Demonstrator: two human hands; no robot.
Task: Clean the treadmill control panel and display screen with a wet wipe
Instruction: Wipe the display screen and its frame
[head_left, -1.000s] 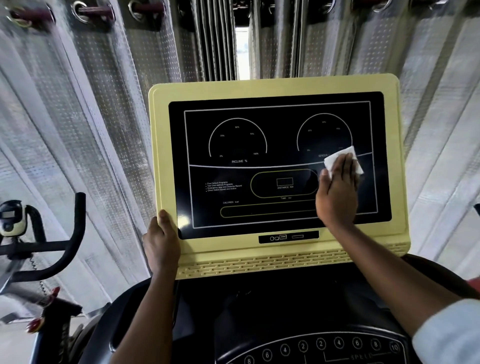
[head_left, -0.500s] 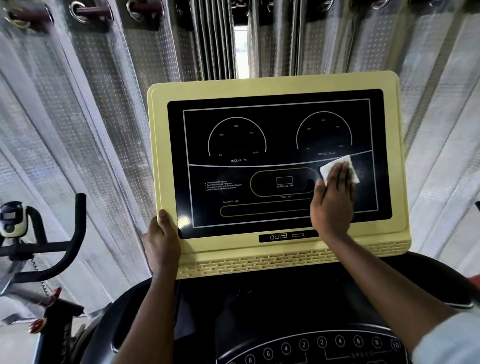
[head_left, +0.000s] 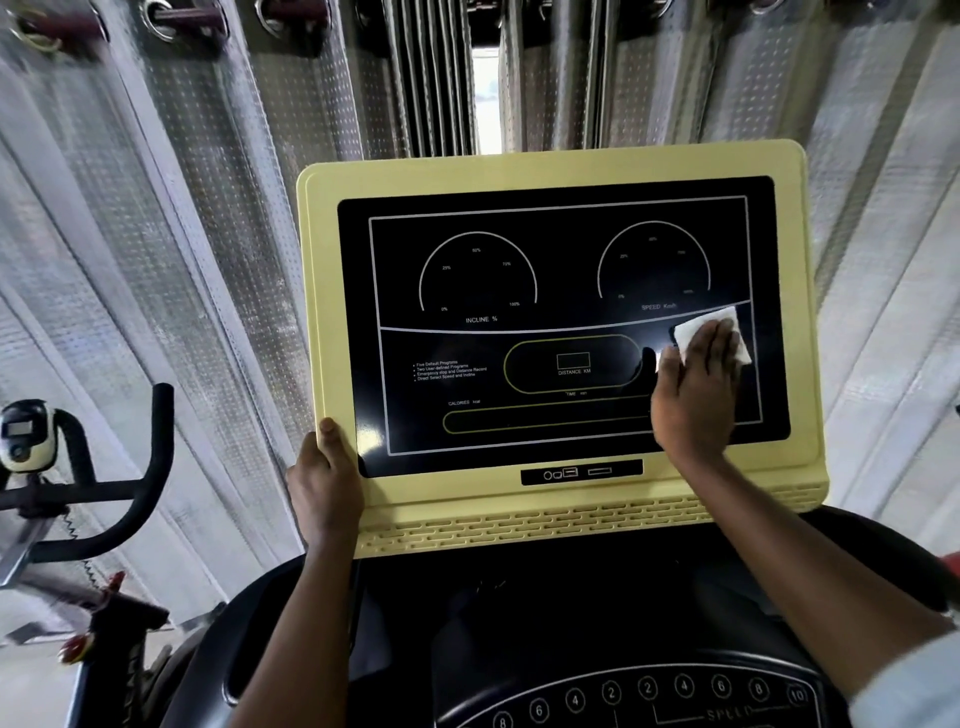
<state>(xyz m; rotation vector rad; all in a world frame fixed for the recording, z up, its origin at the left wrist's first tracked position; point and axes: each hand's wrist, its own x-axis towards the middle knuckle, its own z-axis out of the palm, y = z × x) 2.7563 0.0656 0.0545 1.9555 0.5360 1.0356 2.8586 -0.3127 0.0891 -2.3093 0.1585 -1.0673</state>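
The treadmill's black display screen (head_left: 561, 270) sits in a pale yellow frame (head_left: 550, 166) in front of me. My right hand (head_left: 693, 400) presses a white wet wipe (head_left: 698, 326) flat against the screen's right side, just below the speed dial, with the fingers laid straight over it. Most of the wipe is hidden under those fingers. My left hand (head_left: 324, 488) grips the frame's lower left corner, thumb on the front face. Below lies the dark control panel (head_left: 649, 691) with a row of numbered speed buttons.
An exercise bike with black handlebars (head_left: 145, 499) and a small white console (head_left: 23, 434) stands at the left. Silver-grey curtains (head_left: 182, 234) hang close behind the display, with a narrow bright gap at the top centre.
My right hand slid the wipe a little down and left, then back to the right across the screen's right side. The left hand kept its hold on the corner.
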